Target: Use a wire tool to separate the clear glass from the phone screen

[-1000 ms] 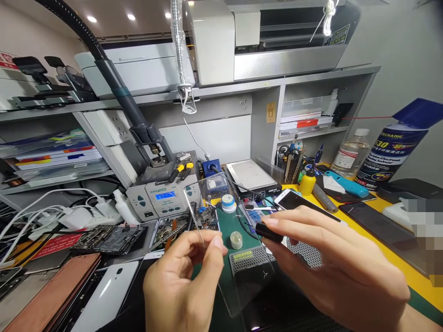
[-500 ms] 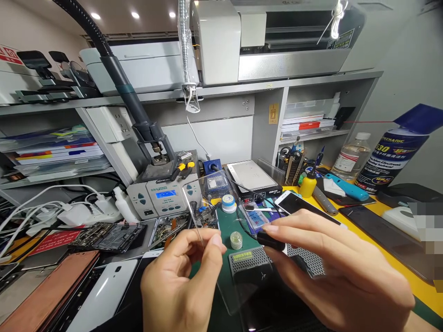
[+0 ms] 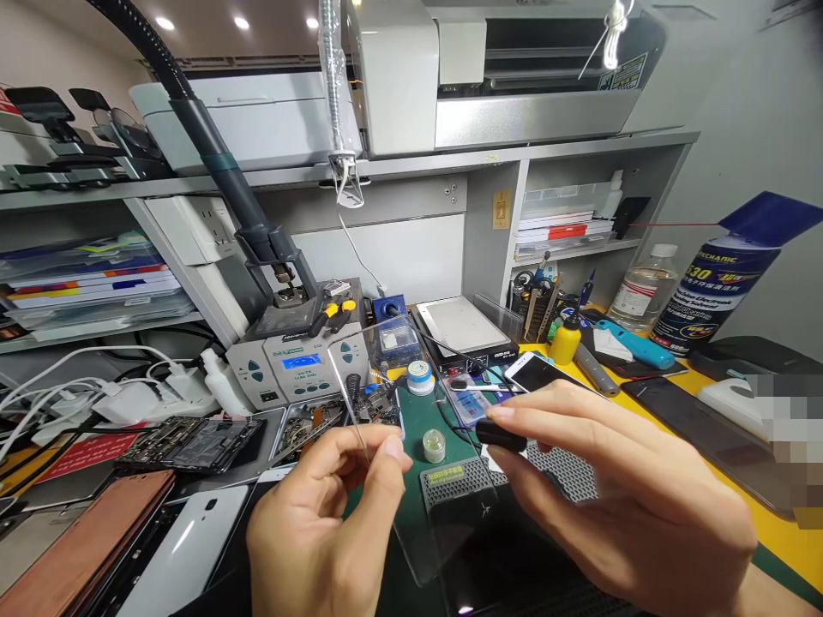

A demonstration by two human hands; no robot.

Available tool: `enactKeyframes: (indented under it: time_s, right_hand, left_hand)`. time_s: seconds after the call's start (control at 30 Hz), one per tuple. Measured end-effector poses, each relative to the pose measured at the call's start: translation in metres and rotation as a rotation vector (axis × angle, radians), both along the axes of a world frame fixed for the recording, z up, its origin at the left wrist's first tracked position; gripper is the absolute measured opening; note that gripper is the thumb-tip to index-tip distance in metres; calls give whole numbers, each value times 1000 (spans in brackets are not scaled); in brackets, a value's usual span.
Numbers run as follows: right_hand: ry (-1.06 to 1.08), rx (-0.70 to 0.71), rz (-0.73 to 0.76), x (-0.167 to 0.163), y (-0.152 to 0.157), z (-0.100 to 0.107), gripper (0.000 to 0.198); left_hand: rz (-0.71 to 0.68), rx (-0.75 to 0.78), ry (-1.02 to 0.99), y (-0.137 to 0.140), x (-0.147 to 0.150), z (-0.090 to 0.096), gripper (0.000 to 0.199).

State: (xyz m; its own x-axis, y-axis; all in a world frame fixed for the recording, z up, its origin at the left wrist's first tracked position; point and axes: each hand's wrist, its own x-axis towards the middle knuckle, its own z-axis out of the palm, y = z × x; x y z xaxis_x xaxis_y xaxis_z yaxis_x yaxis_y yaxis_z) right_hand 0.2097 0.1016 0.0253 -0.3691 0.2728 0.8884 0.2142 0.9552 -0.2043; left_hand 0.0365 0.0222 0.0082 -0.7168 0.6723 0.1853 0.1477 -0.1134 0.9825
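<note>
My left hand (image 3: 327, 518) pinches the left edge of a thin, clear glass sheet (image 3: 348, 390) between thumb and fingers. The sheet stands tilted, and the bench shows through it. My right hand (image 3: 617, 480) grips a small black block (image 3: 501, 434) between its thumb and fingertips, near the sheet's right edge. Below both hands lies a dark, glossy phone screen (image 3: 476, 557), partly covered by my right hand. Under it is a grey perforated mat (image 3: 453, 476) with a yellow-green label.
A small round jar (image 3: 434, 446) and a blue-and-white tub (image 3: 420, 378) stand on the green mat (image 3: 411, 437). Behind is a soldering station (image 3: 302, 368). Phones, including a white one (image 3: 186, 548), lie left. A yellow bottle (image 3: 566, 343) and spray can (image 3: 713, 291) stand right.
The whole scene has shifted slightly left in view. Both hands keep their grips, on the glass sheet and the black block, with hardly any movement relative to the bench.
</note>
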Motion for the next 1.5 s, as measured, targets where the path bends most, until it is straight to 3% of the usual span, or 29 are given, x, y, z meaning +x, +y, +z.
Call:
enactKeyframes:
  time_s: [0.3, 1.5]
  right_hand:
    - [17, 0, 8, 3, 1, -3, 26]
    - [-24, -3, 26, 2, -2, -3, 24]
  left_hand:
    - [-40, 7, 47, 2, -14, -11, 30]
    - [27, 58, 20, 4, -18, -9, 27]
